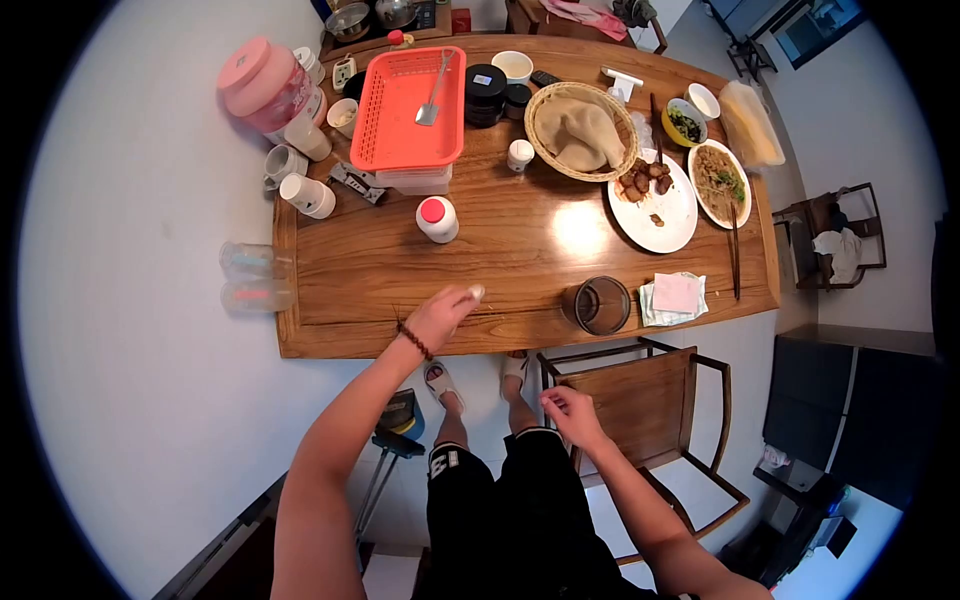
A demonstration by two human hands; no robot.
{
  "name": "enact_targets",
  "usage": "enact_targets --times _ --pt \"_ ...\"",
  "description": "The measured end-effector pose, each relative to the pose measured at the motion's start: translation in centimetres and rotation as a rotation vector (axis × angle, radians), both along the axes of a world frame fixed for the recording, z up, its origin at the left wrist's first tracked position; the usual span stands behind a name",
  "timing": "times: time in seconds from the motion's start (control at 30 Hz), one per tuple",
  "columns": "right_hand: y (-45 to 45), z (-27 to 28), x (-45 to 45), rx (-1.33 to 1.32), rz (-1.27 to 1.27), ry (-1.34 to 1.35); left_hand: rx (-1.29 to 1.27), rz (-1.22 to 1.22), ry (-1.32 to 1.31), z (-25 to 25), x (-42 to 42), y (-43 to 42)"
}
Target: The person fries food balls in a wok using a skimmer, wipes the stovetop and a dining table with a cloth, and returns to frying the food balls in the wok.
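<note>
My left hand (443, 318), with a dark beaded bracelet at the wrist, is over the table's near edge. Its fingertips are closed on a small whitish object (477, 292), too small to identify. My right hand (572, 413) hangs beyond the near edge beside the wooden chair (640, 400); its fingers are loosely bent and apart, and nothing shows in them. A dark glass tumbler (598, 305) stands near the front edge. Further back is a white bottle with a red cap (438, 219). To the tumbler's right, a pink pad (676, 294) lies on a folded cloth (648, 310).
On the wooden table (350, 300) are a red basket (400, 120) holding a metal spatula, a woven basket of flatbreads (580, 130), a white meat plate (665, 225), a noodle plate (712, 190) with chopsticks, paper cups (307, 196) and a large pink-lidded jar (270, 90).
</note>
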State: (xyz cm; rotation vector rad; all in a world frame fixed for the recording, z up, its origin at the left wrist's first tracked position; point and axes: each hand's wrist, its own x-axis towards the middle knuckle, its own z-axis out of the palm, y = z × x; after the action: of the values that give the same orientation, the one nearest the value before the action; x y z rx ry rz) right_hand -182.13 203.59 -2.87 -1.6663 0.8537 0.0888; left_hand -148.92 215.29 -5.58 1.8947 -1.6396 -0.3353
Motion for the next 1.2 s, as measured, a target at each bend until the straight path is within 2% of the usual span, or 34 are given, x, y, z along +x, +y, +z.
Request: enact_targets --times 0.1,0.23,0.3,0.33,0.4,0.5,0.57,0.63,0.7,0.77,0.83,0.97,1.03,1.1,1.2 --pt "-0.3 -0.5 -1.1 -0.035 -0.003 0.011 -0.108 -0.023 -0.005 -0.4 0.4 -4.8" --pt "-0.4 0.6 -1.5 -0.055 -0.033 0.020 -0.150 0.055 0.030 -3.8 -0.2 -8.9" --pt "-0.3 0.9 -2.2 -0.035 -0.038 0.046 0.021 -0.037 0.037 -5.4 -0.6 -8.0" --pt "-0.1 0.5 -2.5 -0.032 -0.057 0.043 0.025 -0.031 0.036 -5.2 -0.9 -6.9" --pt "0.5 -0.6 -2.8 -0.022 -0.071 0.023 0.205 -0.258 0.024 -4.3 -2.3 -2.9" --pt "1.1 -1.5 -2.8 -0.065 -0.013 0.003 0.087 -0.282 0.056 -3.7 -3.1 3.9" --pt "1.6 -0.8 -1.9 -0.056 0.022 0.051 0.067 -0.139 0.076 -2.8 -2.0 7.6" --pt "2.2 -1.1 -1.2 -0.081 0.044 0.044 0.000 0.124 0.084 -2.7 1.4 10.7" --pt "3.0 -1.6 -0.7 -0.066 0.030 0.033 -0.057 0.344 -0.071 -1.9 6.4 12.2" --pt "3.9 -1.7 0.0 -0.076 0.040 0.047 -0.068 0.442 -0.181 -2.3 12.2 13.0" --pt "5.1 -1.7 0.6 -0.086 0.044 0.069 -0.071 0.610 -0.076 -1.3 15.7 12.2" --pt "8.4 -1.3 1.0 -0.102 0.034 0.112 -0.062 0.600 0.061 -4.0 16.9 11.6" --pt "10.1 -1.3 1.4 -0.095 0.000 0.120 -0.105 0.383 -0.085 -5.1 14.2 11.7" --pt "11.8 -1.1 1.6 -0.116 -0.008 0.134 -0.048 0.175 0.033 -4.2 9.4 12.3" --pt "13.7 0.2 2.8 -0.116 -0.013 0.097 -0.130 0.028 0.087 -4.1 3.7 13.7"
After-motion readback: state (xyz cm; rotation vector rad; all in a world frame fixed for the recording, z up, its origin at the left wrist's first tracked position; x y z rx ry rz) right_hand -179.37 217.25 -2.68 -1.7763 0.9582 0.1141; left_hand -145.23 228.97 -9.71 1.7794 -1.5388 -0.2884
